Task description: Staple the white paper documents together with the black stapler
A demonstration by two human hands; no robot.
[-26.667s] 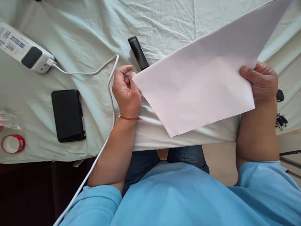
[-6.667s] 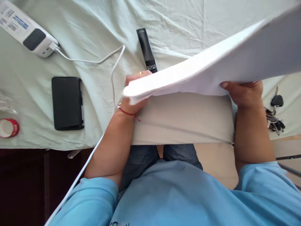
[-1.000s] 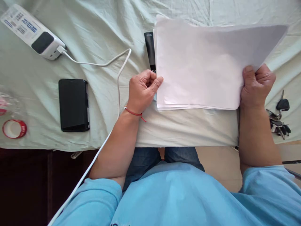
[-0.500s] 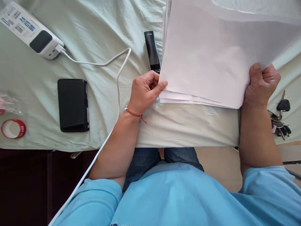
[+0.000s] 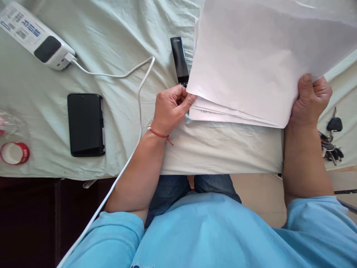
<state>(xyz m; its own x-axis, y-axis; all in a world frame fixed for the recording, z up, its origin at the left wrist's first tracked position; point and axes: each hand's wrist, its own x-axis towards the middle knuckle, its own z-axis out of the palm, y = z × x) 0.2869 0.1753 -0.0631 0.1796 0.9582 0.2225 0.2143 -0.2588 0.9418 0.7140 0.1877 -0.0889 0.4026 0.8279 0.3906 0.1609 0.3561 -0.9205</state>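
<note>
A stack of white paper sheets (image 5: 245, 63) spreads across the upper right, its lower layers fanned out at the near left corner, where faint print shows on one. My right hand (image 5: 311, 98) is closed around the right side of the stack, thumb on top. At the left corner, my left hand (image 5: 174, 106) pinches sheets between thumb and curled fingers; the top sheet's corner lies above its thumb. Just beyond that hand lies a slim black device (image 5: 180, 59) with a glossy face, its near end partly hidden by the hand.
A black phone (image 5: 85, 124) lies left on the pale green cloth (image 5: 119, 111). Farther back is a white power strip (image 5: 39, 35) with a white cable (image 5: 139, 96) running past my left arm. A red tape roll (image 5: 14, 153) sits far left, keys (image 5: 331, 145) far right.
The top sheet's left corner has come away from under my left thumb and risen a little, and the sheets beneath show more. My right hand has barely moved.
</note>
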